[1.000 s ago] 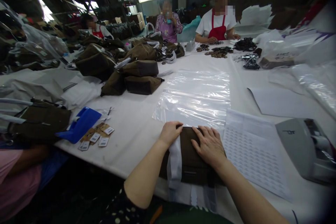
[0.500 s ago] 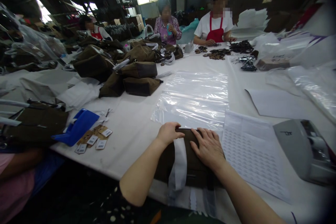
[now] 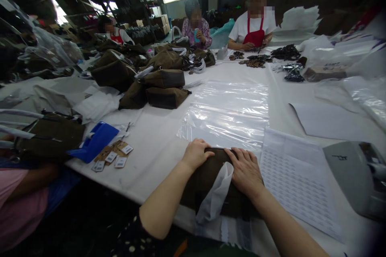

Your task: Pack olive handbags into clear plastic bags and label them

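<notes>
A dark brown bag point(image 3: 208, 174) lies at the table's near edge, with a white wrapped strap point(image 3: 215, 194) looping over it. My left hand point(image 3: 197, 154) grips the bag's far edge at its left, thumb toward the other hand. On the right part of the same edge rests my right hand point(image 3: 245, 168), its fingers curled over the rim and pressed together. Clear plastic bags point(image 3: 226, 114) lie flat just beyond the brown bag. A printed sheet point(image 3: 295, 180) is beside my right forearm.
Brown bags point(image 3: 165, 78) are piled at the back left. A blue holder point(image 3: 98, 140) and barcode tags point(image 3: 120, 162) lie left. A grey tape dispenser point(image 3: 352, 176) stands right. Three people sit across the table; another person's arm point(image 3: 36, 178) is at the left edge.
The white strap has swung right and now arches higher toward my right hand. Both hands remain on the bag's far edge. The view has shifted slightly, moving the surroundings to the right.
</notes>
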`<state>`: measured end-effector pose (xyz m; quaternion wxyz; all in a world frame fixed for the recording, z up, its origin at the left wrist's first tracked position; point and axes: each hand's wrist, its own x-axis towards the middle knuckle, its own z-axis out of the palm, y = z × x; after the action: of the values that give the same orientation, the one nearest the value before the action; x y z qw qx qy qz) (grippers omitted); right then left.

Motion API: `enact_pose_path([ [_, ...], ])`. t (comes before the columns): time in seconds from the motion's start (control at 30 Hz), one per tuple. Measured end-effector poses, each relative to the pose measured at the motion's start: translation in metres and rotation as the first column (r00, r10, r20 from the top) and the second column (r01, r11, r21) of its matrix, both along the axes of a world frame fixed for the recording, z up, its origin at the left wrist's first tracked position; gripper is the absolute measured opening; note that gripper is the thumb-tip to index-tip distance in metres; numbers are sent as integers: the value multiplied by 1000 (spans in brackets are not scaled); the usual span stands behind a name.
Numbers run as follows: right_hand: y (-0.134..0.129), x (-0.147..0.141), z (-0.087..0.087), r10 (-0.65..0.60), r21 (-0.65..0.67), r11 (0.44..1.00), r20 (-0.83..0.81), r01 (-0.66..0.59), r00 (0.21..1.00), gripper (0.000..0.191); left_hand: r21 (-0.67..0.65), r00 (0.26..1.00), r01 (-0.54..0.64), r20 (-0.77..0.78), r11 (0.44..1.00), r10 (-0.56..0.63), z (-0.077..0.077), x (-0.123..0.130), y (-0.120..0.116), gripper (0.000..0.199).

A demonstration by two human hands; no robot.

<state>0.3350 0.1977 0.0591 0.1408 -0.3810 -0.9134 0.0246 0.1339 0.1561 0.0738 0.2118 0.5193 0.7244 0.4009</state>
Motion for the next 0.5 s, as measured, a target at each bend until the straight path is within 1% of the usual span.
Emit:
enact_pose_path([
  [0.03, 0, 0, -1, 2, 3, 1000, -1, -2, 1000, 42, 1, 1000, 1, 4, 1000, -1, -2, 4, 5, 10],
  [0.07, 0, 1, -1, 1, 4, 1000, -3, -1, 1000, 42, 7, 1000, -21, 13, 1000, 21, -5, 5, 9, 7],
  [0.1, 0, 1, -1, -1, 1, 1000, -4, 1, 1000, 42, 17, 998, -57, 24, 998, 57, -6, 2, 12, 12],
  [0.17, -1, 1, -1, -7, -9, 1000, -2, 7, 1000, 42, 45, 988, -148, 55, 988, 145, -7, -12, 11, 23],
  [0.23, -1, 0, 0, -13, -18, 1000, -2, 13, 1000, 42, 76, 973, -224, 80, 972, 218, -5, -29, -1, 31],
  [0.3, -1, 0, 0, -12, -20, 1000, -3, 12, 1000, 43, 102, 967, -248, 91, 963, 239, 0, -39, -23, 30],
  [0.33, 0, 0, 0, -12, -17, 1000, -5, 12, 1000, 43, 106, 972, -227, 86, 968, 219, 1, -41, -36, 25],
  [0.4, 0, 1, -2, -3, -10, 1000, -9, 3, 1000, 43, 85, 992, -129, 12, 988, 128, 2, -39, -60, 13],
  [0.43, 1, 1, -2, 1, -6, 1000, -10, -1, 1000, 43, 61, 996, -69, -54, 996, 73, 0, -36, -69, 9],
  [0.5, 1, 1, -4, 7, 3, 1000, -13, -6, 1000, 43, -5, 977, 30, -213, 1000, -31, -4, -31, -80, 7],
])
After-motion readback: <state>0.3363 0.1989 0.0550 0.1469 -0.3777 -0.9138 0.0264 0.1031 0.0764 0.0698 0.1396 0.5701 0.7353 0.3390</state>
